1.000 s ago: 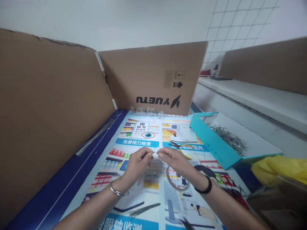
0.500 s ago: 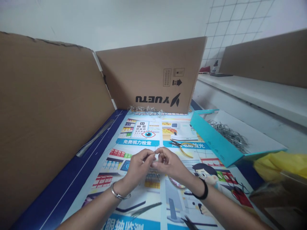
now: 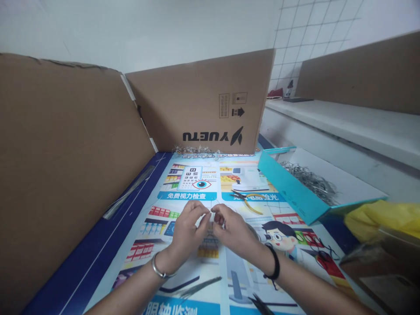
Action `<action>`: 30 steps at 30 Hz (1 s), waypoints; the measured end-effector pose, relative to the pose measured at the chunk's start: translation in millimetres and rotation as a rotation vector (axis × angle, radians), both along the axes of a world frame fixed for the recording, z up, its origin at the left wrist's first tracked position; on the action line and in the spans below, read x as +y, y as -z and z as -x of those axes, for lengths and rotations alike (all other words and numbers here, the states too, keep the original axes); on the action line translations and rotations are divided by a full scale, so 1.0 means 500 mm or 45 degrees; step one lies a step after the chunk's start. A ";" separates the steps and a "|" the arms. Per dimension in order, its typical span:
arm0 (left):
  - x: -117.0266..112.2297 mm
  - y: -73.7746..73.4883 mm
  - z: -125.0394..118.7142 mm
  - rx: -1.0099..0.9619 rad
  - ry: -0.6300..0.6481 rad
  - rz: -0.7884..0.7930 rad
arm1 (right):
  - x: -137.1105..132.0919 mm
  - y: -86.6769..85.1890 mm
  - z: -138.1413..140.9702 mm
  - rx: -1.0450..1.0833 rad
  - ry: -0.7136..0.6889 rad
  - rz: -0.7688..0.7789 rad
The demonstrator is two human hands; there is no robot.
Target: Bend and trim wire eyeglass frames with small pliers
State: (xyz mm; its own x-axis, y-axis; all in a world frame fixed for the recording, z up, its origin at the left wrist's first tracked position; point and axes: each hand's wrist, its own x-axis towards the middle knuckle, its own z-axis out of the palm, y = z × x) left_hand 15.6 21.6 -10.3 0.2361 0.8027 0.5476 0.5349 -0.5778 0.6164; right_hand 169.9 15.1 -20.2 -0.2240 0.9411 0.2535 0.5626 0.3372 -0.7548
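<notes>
My left hand (image 3: 189,224), with a silver bangle at its wrist, is closed in a pinch of thumb and forefinger. My right hand (image 3: 232,228), a black band on its wrist, pinches close beside it, and the fingertips almost meet. Between them is a thin wire (image 3: 211,211), mostly hidden by the fingers and hard to make out. Below the hands lies a bundle of straight wire lengths (image 3: 201,286) on the printed mat. Yellow-handled pliers (image 3: 247,202) rest beyond my right hand, and a dark-tipped tool (image 3: 260,303) shows at the bottom edge.
A turquoise box (image 3: 292,192) at the right holds tangled wire pieces (image 3: 310,181). Cardboard panels (image 3: 197,103) stand behind and to the left. Clear scraps (image 3: 197,149) lie at the back, wire strips (image 3: 129,192) at the left. A yellow bag (image 3: 383,221) sits at the right.
My fingertips have shifted slightly, and the right hand's lower fingers have drawn away from the left hand. The view has moved a little; the tools and box stay put.
</notes>
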 end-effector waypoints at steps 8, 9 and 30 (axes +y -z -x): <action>0.006 0.007 0.006 0.317 -0.114 -0.225 | 0.000 0.017 0.008 0.143 0.021 -0.020; 0.006 0.007 0.006 0.372 -0.125 -0.243 | 0.000 0.015 0.007 0.157 0.014 -0.011; 0.006 0.013 0.004 0.476 -0.125 -0.448 | 0.008 0.015 -0.001 0.516 -0.118 0.243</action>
